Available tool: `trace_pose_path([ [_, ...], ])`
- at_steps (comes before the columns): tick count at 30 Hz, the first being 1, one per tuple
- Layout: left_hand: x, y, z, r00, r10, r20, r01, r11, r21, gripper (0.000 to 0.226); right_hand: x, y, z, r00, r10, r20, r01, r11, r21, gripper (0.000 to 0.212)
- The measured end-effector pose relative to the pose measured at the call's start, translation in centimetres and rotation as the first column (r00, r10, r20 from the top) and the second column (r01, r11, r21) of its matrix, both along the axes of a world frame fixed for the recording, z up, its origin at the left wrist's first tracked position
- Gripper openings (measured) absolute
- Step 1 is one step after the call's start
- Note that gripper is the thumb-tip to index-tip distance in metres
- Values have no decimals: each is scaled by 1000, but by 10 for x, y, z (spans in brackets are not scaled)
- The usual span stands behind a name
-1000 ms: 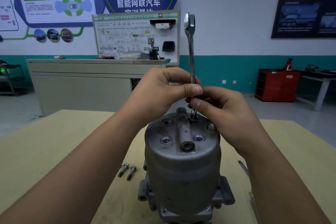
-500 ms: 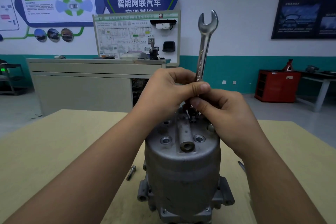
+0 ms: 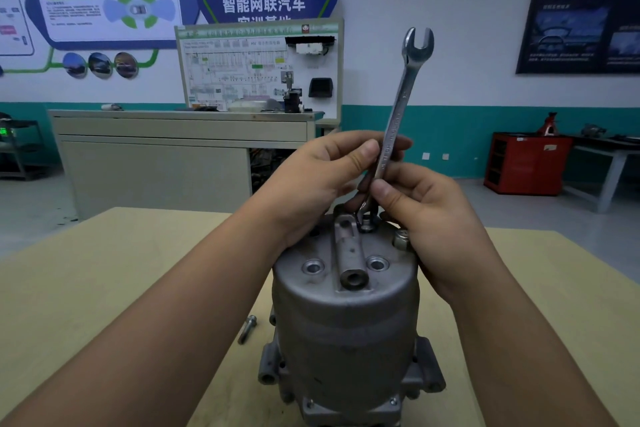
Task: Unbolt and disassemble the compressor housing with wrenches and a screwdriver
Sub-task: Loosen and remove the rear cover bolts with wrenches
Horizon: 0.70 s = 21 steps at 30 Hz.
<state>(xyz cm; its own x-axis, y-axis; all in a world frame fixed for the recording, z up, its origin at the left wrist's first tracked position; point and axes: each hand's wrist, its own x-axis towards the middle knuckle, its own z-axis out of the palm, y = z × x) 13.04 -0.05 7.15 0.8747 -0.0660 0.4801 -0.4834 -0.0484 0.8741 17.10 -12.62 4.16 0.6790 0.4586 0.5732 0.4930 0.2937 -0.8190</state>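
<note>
Person, one: bare left forearm (image 3: 166, 315) and bare right forearm (image 3: 512, 340); bare left hand (image 3: 311, 177), bare right hand (image 3: 426, 215); short plain fingernails (image 3: 362, 153).

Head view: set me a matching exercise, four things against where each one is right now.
Things: 1 wrench; 2 loose bolt; 3 compressor housing; 4 red cabinet.
Places: A lying on the table, left of the housing; B standing upright on the table; C pinched by left hand and right hand; D in the background, far right.
Pairs: 1-C, 2-A, 3-B, 4-D.
</note>
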Motion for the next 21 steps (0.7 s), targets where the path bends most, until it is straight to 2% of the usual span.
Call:
trace_pose_path([
  [5,3,3,3,994,-80,-75,80,997,-5,22,0,1,-2,992,42,-122,-44,999,-19,25],
  [8,5,4,5,996,-46,-77,46,999,-1,21,-1,2,-2,984,87,-154,-87,996,7,28],
  [14,6,12,5,999,-21,-40,21,1000,0,13,1,3,-4,999,-42,-13,40,994,-98,24],
  [18,3,18,5,999,49,15,-50,997,65,11,-1,2,-2,995,-54,89,63,993,-102,15],
  [21,-1,19,4,994,95,54,-98,994,57,12,-1,1,-2,987,-87,134,100,991,-93,25],
])
